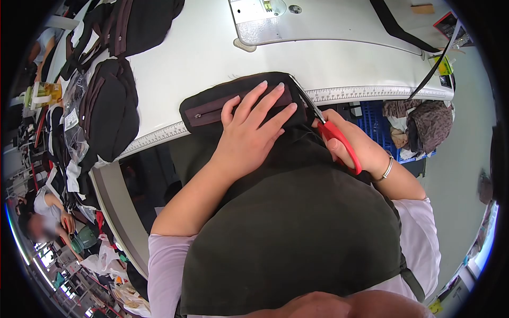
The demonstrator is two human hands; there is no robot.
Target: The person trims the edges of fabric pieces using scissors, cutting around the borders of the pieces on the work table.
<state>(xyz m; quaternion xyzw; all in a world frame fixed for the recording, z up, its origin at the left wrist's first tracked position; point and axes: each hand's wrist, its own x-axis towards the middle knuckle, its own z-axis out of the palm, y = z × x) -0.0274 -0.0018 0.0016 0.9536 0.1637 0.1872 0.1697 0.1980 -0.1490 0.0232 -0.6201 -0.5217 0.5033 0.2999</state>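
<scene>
Here's the black zipped piece (pixel 212 94), our landmark, lying at the near edge of the white surface (pixel 159 90), its near side towards the dark apron (pixel 291 228). The left hand (pixel 246 132) is spread flat on top, fingers fanned over the brown zip panel (pixel 212 114), gripping nothing; that pressure looks meant to stop the cloth sliding. And on the piece's right, the right hand (pixel 367 147) is closed round the red-handled scissors (pixel 339 135), fingers and thumb at the loops. The blades run up along the piece's right edge, probably angled so the tips can reach the border without crossing the left hand; whether cloth sits between them, I can't tell. Left of the piece, another black piece (pixel 114 108) lies apart, perhaps set aside to leave elbow room. Beyond it, a machine bed (pixel 318 29); to its right, lower down, a blue crate (pixel 373 119) with cloth.
</scene>
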